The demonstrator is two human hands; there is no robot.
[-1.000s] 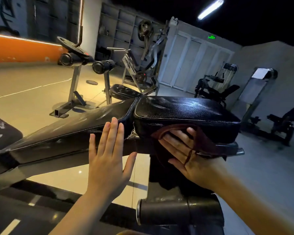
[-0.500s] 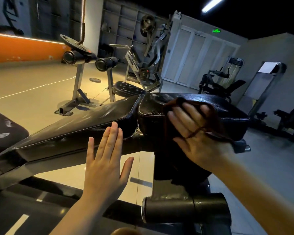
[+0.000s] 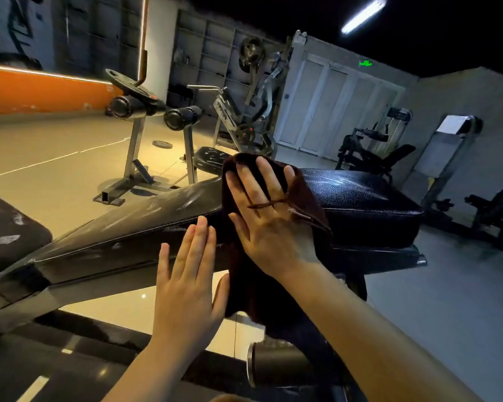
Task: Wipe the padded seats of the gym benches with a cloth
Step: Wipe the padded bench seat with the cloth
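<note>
A black padded seat (image 3: pixel 360 195) and a long black back pad (image 3: pixel 134 227) form the gym bench in front of me. A dark brown cloth (image 3: pixel 308 204) lies draped over the seat's near left corner and hangs down its side. My right hand (image 3: pixel 270 216) presses flat on the cloth with straight, spread fingers, and a loose thread crosses them. My left hand (image 3: pixel 186 285) is held flat with straight fingers in front of the back pad's side edge; whether it touches the pad I cannot tell.
A foam roller bar (image 3: pixel 276 364) of the bench frame sits below my right arm. Another black pad (image 3: pixel 9 230) is at the left. A metal rack with roller pads (image 3: pixel 157 114) stands on the floor beyond, with more machines and a bench (image 3: pixel 375 158) behind.
My right hand has carried the cloth from the seat's front side up and left onto its top corner. My left hand has stayed almost where it was.
</note>
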